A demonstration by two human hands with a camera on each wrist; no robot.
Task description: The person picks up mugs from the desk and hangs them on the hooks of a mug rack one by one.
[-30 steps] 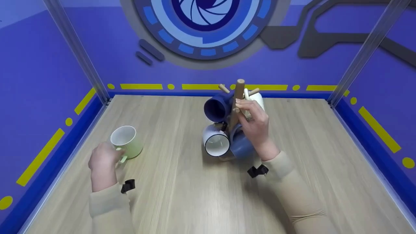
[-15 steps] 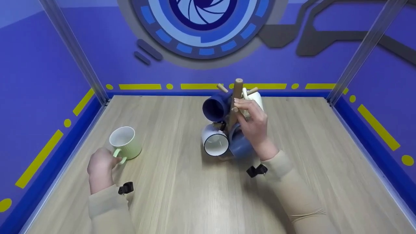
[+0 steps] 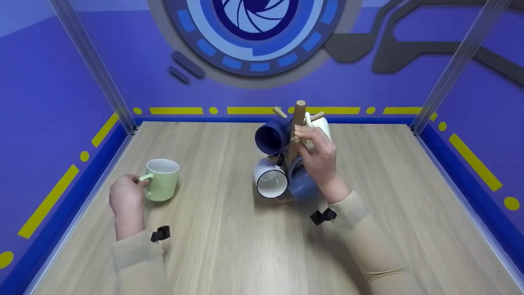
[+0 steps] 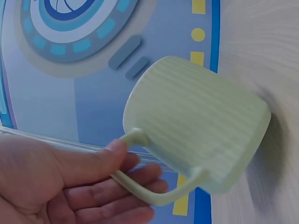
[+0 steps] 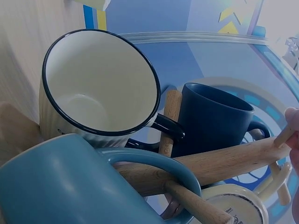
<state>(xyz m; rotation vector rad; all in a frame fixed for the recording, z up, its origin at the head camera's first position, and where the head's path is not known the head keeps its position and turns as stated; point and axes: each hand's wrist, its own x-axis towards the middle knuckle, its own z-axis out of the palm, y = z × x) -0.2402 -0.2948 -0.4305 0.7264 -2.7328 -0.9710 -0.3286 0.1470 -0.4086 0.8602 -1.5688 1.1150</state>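
My left hand [image 3: 127, 198] pinches the handle of a pale green mug [image 3: 163, 182] between thumb and fingers. In the left wrist view this ribbed mug [image 4: 196, 121] seems to hang just off the tabletop, its shadow beside its base. With thumb and fingertips, my right hand [image 3: 321, 157] holds the upper post of a wooden mug tree [image 3: 300, 110] near a peg. A blue-grey mug [image 3: 302, 182] hangs below that hand. To its left is a white mug with a black rim [image 3: 272, 183], a dark blue mug [image 3: 272, 137] above. Partly behind the hand hangs a cream mug [image 3: 322, 125].
A light wood table [image 3: 217, 237] carries everything. Purple-blue panels [image 3: 163, 94] with yellow marks wall it in at the back and both sides, with metal posts [image 3: 108, 86] at the corners. An upper peg [image 3: 280, 112] sticks out at the tree's left.
My left hand has taken hold of the green mug's handle and raised it a little, turning the handle leftward. My right hand stays on the mug tree.
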